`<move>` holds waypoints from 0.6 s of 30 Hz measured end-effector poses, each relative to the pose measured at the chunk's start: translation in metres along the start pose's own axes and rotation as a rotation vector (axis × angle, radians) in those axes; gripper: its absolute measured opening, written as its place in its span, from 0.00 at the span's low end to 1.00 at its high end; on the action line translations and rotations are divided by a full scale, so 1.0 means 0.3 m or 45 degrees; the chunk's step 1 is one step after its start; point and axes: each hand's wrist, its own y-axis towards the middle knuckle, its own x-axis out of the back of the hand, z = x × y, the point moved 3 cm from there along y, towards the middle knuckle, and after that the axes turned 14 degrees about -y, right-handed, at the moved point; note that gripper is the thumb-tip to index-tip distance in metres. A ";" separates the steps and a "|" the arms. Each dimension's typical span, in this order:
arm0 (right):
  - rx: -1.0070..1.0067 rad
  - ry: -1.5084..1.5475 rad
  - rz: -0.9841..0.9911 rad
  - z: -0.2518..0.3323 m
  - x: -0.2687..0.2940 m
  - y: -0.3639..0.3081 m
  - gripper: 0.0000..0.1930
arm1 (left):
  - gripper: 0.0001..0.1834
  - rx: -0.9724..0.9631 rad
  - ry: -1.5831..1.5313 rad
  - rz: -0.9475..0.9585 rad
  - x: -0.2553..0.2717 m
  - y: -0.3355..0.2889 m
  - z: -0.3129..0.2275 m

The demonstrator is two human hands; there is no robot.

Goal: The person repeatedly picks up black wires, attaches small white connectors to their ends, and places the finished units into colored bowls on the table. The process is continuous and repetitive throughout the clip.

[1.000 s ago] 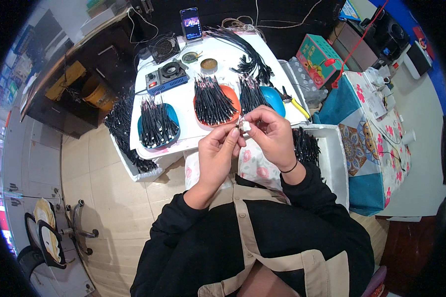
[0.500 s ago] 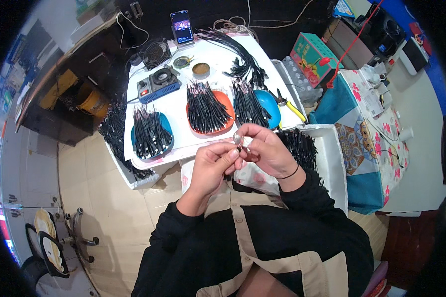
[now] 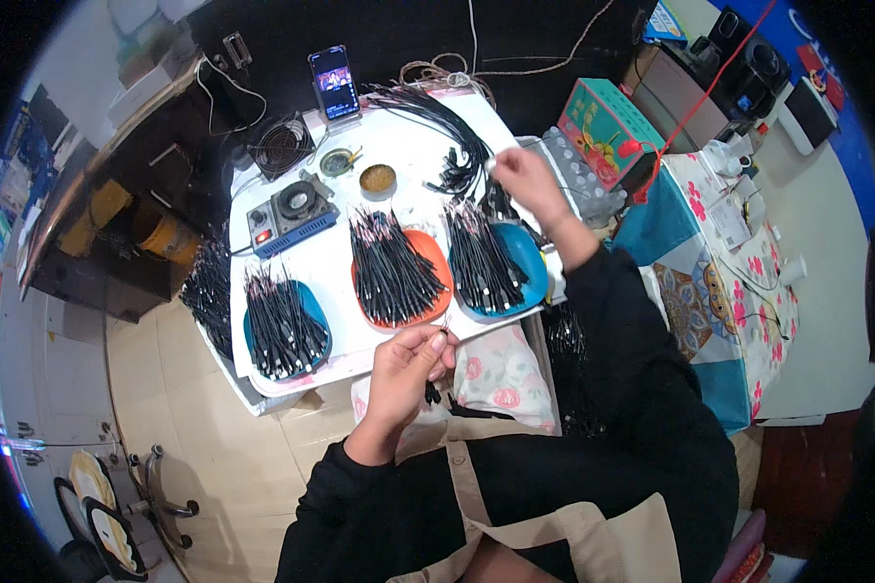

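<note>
A person seen from above is working at a white table (image 3: 332, 255) with two bare hands. The left hand (image 3: 406, 371) is pinching one short black cable (image 3: 432, 393) in front of the orange tray (image 3: 441, 251), its thin bare wire ends pointing up past the thumb and its dark end hanging below the fingers. The right hand (image 3: 527, 183) is hovering well apart, beside the long black cables (image 3: 462, 124) at the back; its fingers are closing together on what seems to be a small pale piece (image 3: 491, 167), too blurred to identify. The step in hand appears to be readying the cable's wire ends, and the next move is probably calling for a steady left grip while the right fingers are freeing themselves of the piece. Similar cables are filling the orange tray, the left blue tray (image 3: 322, 324) and the right blue tray (image 3: 527, 260). As for writing, a standing phone (image 3: 336, 85) is showing tiny, illegible text, and a green and pink carton (image 3: 605, 131) is carrying print too small to make out.
</note>
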 end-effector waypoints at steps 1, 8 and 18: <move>0.128 -0.179 -0.145 -0.036 0.000 0.099 0.10 | 0.09 0.000 -0.005 -0.020 0.006 0.005 0.002; -0.139 -0.946 0.253 -0.142 -0.202 0.442 0.14 | 0.12 0.042 0.052 -0.078 0.061 0.019 -0.001; -0.186 -0.914 0.295 -0.139 -0.188 0.424 0.20 | 0.08 0.010 0.075 -0.143 0.064 -0.016 -0.004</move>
